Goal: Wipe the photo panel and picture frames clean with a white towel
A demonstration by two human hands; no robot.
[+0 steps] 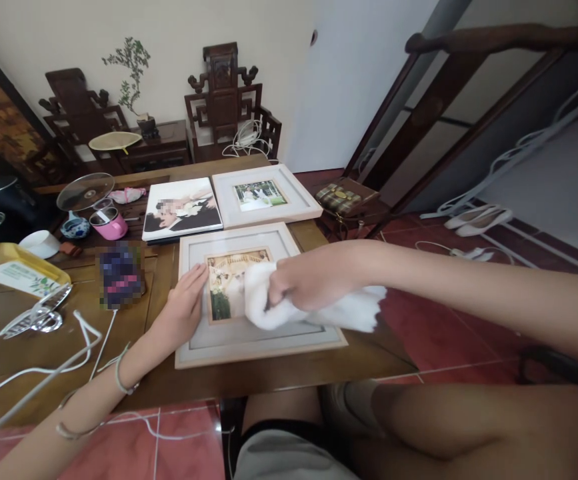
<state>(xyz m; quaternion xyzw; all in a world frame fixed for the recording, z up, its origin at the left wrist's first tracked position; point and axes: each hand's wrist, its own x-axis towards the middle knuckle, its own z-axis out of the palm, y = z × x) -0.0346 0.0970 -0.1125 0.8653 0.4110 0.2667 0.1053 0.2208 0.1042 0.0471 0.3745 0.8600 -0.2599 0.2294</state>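
A picture frame (263,353) with a pale wood border and a wedding photo lies flat near the table's front edge. My left hand (186,303) rests flat on its left side, fingers stretched out toward the photo. In my right hand (309,277) is a bunched white cloth (263,307), pressed on the glass over the right part of the photo. The cloth's loose end trails past the frame's right edge. Behind lie a second pale frame (223,200) and a photo album (183,223) with a couple on its cover.
On the wooden table (153,373) to the left are a pink mug (110,225), an oil bottle (23,267), a claw clip (39,313), a blurred dark object (120,275) and white cables (33,373). A wooden chair (429,100) and a checkered bag (341,198) stand at the right.
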